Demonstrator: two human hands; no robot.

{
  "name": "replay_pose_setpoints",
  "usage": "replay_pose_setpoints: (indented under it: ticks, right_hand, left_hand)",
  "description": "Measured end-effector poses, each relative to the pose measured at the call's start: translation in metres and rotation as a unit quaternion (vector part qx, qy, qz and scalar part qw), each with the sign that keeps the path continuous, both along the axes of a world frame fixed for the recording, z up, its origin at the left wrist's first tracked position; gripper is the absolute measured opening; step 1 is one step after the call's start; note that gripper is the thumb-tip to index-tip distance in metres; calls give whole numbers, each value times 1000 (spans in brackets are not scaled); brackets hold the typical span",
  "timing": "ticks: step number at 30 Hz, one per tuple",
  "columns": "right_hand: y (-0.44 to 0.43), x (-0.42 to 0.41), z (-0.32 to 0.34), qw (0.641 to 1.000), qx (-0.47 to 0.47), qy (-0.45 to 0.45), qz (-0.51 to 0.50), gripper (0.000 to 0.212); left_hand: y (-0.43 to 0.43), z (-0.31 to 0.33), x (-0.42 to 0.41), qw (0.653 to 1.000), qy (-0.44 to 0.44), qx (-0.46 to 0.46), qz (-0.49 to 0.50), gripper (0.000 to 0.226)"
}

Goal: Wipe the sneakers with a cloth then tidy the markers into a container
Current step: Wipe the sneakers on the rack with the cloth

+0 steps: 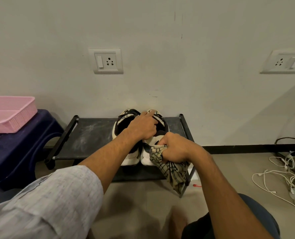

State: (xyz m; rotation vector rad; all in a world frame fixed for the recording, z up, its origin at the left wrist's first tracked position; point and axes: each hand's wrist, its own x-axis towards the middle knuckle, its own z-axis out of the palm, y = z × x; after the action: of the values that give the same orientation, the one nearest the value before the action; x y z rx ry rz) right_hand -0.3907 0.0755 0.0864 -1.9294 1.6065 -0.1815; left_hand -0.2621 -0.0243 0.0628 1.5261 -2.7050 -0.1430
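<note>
Two white-and-black sneakers stand side by side on a low black rack (91, 135), the left sneaker (128, 156) and the right sneaker (147, 152) with heels toward me. My left hand (143, 125) reaches over them and grips the right sneaker at its tongue and laces. My right hand (175, 147) clutches a patterned beige-and-black cloth (174, 171) and holds it against the right sneaker's heel side. The cloth's loose end hangs down past the rack's front edge. No markers are in view.
A pink plastic basket (10, 114) sits on a dark blue stool (14, 152) at the left. White cables (281, 176) lie tangled on the floor at the right. A small red-and-white object (196, 185) lies under the rack's right corner. The wall with sockets stands directly behind.
</note>
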Motion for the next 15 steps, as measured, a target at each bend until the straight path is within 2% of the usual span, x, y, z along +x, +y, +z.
replay_pose_setpoints:
  ticks: [6,9,15]
  right_hand:
    - [-5,1,-3,1000,15,-12,3,16]
    - [-6,0,-5,1000,17,-11,3,17]
    - [-3,0,-2,1000,9,-1,9,17]
  left_hand:
    - [3,-3,2,997,65,-4,39,33]
    - [4,-3,3,998,58,0,37,35]
    - [20,0,21,993,84,-73,33,43]
